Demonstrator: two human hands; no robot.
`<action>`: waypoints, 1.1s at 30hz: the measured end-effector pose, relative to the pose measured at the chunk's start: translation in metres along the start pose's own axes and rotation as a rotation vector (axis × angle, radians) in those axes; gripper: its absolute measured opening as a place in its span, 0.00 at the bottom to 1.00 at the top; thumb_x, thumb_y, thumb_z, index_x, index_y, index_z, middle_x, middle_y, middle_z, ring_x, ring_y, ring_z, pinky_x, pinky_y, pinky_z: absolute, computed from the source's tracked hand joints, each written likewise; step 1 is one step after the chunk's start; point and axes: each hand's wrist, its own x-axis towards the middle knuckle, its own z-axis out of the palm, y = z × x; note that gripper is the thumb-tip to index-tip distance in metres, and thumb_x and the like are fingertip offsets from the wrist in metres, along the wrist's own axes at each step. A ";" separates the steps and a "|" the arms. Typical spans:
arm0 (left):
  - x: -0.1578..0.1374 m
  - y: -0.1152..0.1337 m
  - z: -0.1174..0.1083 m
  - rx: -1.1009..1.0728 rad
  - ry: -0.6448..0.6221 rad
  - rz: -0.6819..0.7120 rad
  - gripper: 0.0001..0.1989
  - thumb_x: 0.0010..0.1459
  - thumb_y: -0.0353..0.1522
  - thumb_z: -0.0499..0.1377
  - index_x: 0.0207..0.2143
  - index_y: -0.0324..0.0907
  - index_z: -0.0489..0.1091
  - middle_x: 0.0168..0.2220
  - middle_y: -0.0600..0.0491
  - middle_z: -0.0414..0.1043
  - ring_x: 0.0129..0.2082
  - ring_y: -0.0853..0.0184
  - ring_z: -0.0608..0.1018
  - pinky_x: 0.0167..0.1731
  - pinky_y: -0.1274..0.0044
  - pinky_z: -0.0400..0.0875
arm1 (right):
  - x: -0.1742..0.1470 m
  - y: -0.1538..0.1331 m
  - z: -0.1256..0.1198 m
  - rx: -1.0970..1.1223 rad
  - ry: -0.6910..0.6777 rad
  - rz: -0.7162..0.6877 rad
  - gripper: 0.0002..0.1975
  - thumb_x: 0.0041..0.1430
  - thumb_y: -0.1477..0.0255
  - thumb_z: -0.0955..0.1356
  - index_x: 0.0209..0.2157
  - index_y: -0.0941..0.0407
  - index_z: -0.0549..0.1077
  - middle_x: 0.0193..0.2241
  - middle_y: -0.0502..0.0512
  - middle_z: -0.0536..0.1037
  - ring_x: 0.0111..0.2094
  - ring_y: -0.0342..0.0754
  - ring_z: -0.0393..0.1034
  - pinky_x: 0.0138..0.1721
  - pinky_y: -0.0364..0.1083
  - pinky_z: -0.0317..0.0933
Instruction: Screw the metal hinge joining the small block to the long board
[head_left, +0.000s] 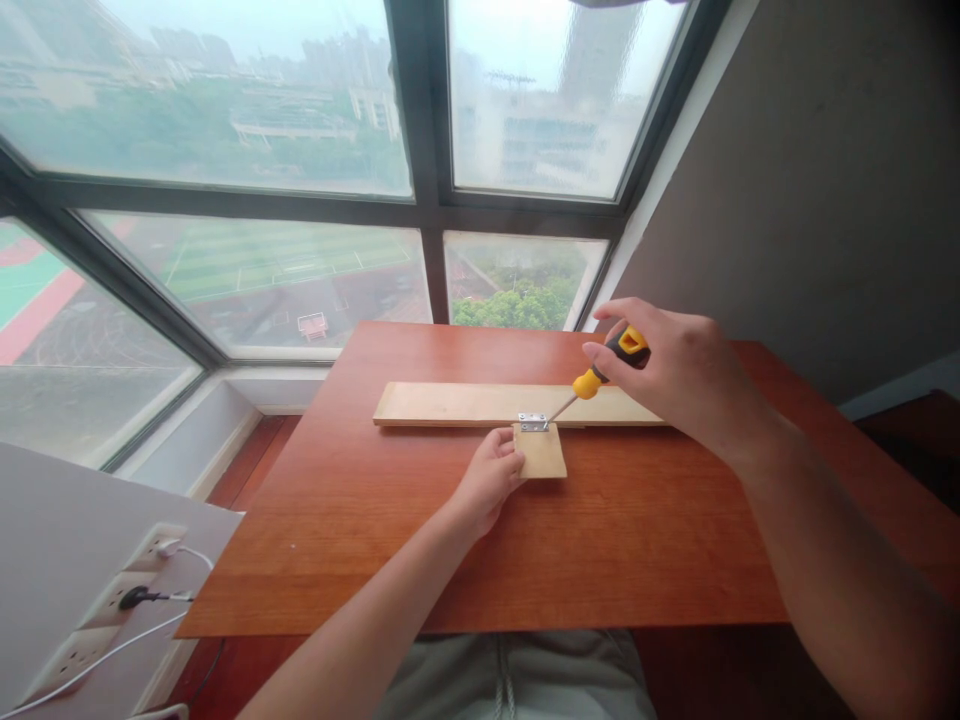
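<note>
Silvery metal hinge (533, 421) is seen at the far edge of a small, pale, square wooden board (541, 457), near the middle of the table. Its near leaf is laid on that board; its far leaf is extended toward a long, pale, flat wooden plank (450, 402) lying crosswise just beyond. Tip of a yellow-and-black-handled screwdriver (586, 386) with a thin metal shaft is set, tilted, at the near leaf's right end.

Small board is pinched at its left side by the left hand (491, 475), thumb on top. Screwdriver handle is held by the right hand (679, 365), fingers curled around it.

Progress, as judged: hinge already placed on the small board, fastening apparently under way at the right hole. Screws too small to be made out, so how many are driven cannot be told; no fixing of the far leaf to the plank can be confirmed, so that may be left.

All is set on a reddish-brown wooden table (337, 540). Grey-framed windows (431, 205) beyond; white wall sockets (112, 600) at lower left.
</note>
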 end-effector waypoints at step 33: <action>0.002 -0.002 -0.001 -0.013 -0.013 0.003 0.19 0.47 0.21 0.59 0.42 0.39 0.65 0.40 0.47 0.77 0.35 0.66 0.80 0.34 0.78 0.73 | 0.001 -0.018 -0.003 0.130 -0.191 -0.060 0.16 0.59 0.70 0.65 0.50 0.53 0.67 0.42 0.51 0.77 0.35 0.47 0.72 0.33 0.45 0.60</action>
